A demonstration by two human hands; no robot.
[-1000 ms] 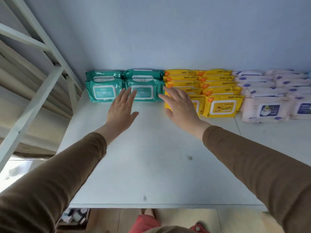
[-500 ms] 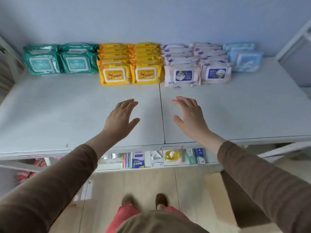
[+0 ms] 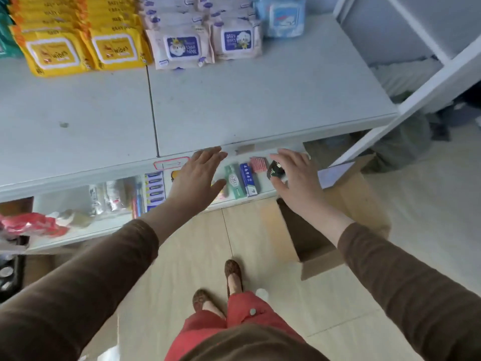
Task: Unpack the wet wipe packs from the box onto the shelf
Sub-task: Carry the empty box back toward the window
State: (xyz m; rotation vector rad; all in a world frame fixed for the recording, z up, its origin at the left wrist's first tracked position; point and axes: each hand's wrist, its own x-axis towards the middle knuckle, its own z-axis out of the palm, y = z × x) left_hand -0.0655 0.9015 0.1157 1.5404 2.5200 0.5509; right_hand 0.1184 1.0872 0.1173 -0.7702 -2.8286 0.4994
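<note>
1. We see the left hand (image 3: 194, 178) and right hand (image 3: 296, 182) spread flat, fingers straight, holding nothing, both just in front of the shelf (image 3: 260, 105) edge.
2. The cardboard box (image 3: 338, 225) sits on the floor below the shelf, under the right hand.
3. Yellow packs (image 3: 83, 45), white packs (image 3: 205, 40) and blue packs (image 3: 283, 18) line the shelf's back.

Both hands (image 3: 197, 178) — back off shelf (image 3: 260, 105)
</note>
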